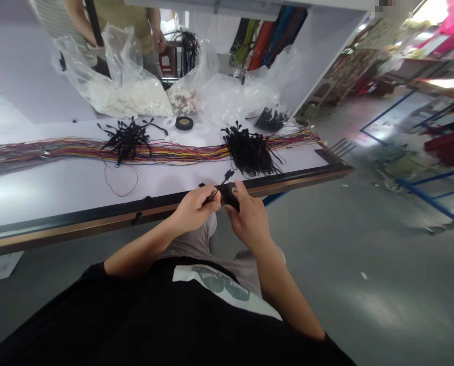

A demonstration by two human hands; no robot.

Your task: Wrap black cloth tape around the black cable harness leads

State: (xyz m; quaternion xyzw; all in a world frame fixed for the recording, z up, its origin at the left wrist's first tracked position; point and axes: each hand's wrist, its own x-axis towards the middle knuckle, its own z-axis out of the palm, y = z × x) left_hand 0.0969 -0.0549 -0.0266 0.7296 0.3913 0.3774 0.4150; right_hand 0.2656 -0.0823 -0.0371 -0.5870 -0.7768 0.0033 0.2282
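My left hand [192, 209] pinches a thin black cable, and its small black connector [229, 175] points up and away from me. In my right hand [252, 217] is a roll of black tape [230, 197], held close against the left fingertips. Both hands are just off the table's front edge, above my lap. Beyond them a dense bunch of black connector leads [249, 151] lies on the table. A smaller bunch of black leads [126, 140] is farther left. Whether tape is wrapped on the cable is too small to tell.
Long coloured wires [188, 152] run along the white table [78, 185]. Behind them stand a second black tape roll [184, 123] and clear plastic bags [127, 96] of small white parts. Another person's hand [158, 40] shows behind the opening. Blue metal frames [421, 193] stand right.
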